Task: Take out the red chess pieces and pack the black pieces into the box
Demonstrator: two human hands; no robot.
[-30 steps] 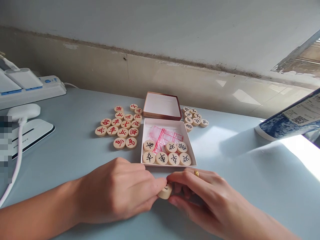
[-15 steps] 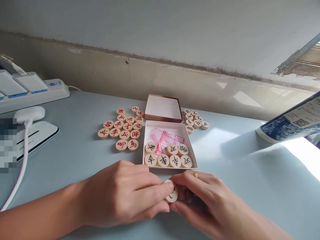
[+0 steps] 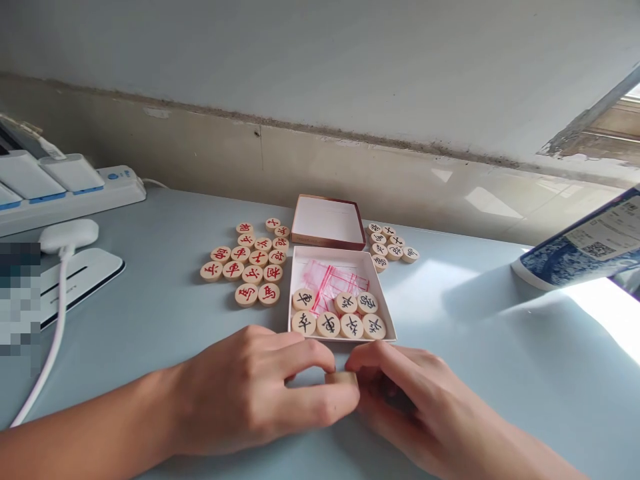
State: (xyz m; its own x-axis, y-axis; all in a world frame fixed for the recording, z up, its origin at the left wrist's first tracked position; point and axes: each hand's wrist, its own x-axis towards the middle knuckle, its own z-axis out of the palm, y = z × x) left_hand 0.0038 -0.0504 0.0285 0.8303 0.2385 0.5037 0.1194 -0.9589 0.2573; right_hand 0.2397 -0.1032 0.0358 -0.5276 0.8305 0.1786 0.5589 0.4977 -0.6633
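Observation:
In front of the box, a round wooden Chinese chess piece shows its pale rim, its face mostly hidden by fingers. My left hand pinches it between thumb and forefinger. On its other side, the fingers of my right hand are curled against it. Just beyond my hands lies an open white box. Inside, several black-character pieces sit in two rows at the near side, over a crumpled sheet with red lines.
Several red-character pieces lie left of the box, black-character ones to its right. The box lid rests behind it. A power strip and white charging cable are at left; a blue patterned cylinder leans in at right.
The piece has been turned between my hands, from its marked face showing to its rim showing. My left fingers have shifted their grip. The view has tilted slightly.

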